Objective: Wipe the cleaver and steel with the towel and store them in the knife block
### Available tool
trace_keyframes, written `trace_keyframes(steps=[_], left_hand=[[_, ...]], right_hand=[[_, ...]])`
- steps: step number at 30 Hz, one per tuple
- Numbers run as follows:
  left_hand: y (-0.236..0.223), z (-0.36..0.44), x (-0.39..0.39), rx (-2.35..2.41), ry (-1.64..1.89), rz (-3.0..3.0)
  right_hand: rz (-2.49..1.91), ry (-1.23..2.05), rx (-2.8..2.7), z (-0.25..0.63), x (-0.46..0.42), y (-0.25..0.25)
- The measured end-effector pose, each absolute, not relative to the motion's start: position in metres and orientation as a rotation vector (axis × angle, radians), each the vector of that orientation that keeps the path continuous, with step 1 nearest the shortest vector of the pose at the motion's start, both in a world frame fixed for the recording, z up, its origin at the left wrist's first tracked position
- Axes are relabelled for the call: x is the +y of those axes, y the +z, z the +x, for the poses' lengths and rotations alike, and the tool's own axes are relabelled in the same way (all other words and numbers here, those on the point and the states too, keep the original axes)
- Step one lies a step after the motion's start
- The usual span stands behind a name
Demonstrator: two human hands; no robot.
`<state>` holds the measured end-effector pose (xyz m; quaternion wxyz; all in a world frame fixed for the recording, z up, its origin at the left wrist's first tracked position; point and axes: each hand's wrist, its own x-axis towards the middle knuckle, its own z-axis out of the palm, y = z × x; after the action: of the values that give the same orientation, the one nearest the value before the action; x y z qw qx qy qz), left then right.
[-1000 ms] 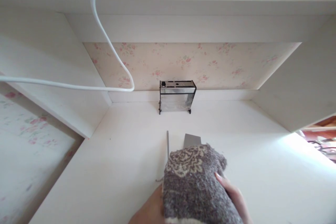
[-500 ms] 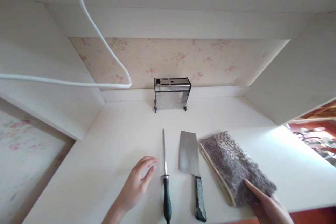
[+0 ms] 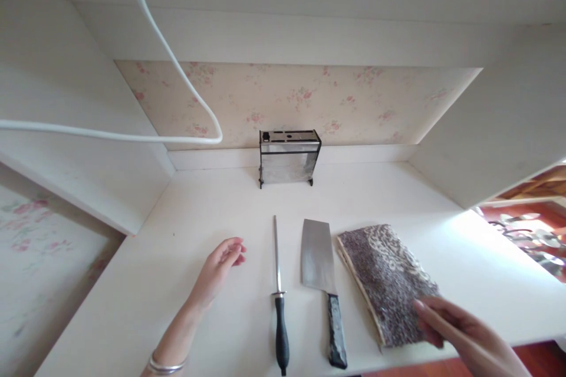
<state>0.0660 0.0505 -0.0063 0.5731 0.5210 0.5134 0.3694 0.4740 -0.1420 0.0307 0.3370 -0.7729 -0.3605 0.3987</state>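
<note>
Left hand (image 3: 221,262): lower left of centre, fingers loosely bent, grip unclosed and free, just left of the sharpening steel (image 3: 282,333). Right hand (image 3: 457,324): lower right, fingers curled, thumb over the near right corner of the folded towel (image 3: 387,283); can't tell if it's pinching or only touching. Towel lies flat on the white counter (image 3: 212,200), lower right of centre. Cleaver (image 3: 318,256) between steel and towel, handle toward bottom edge. Black-framed rack (image 3: 289,168) upright at centre, near the back wall.
</note>
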Motion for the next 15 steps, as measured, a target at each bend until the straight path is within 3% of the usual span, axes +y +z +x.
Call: trace_keyframes(steps=[3,7,15], left_hand=[[-0.014,0.067,0.054,1.204,0.889,1.146],[-0.024,0.064,0.053,1.215,0.914,1.102],[-0.032,0.061,0.053,1.239,0.890,1.175]], right_hand=[[-2.100,0.593,-1.073,0.463,-0.101,0.037],[-2.077,0.042,-1.549,0.462,-0.049,0.008],[-2.421,-0.124,-1.652,0.459,-0.018,-0.046]])
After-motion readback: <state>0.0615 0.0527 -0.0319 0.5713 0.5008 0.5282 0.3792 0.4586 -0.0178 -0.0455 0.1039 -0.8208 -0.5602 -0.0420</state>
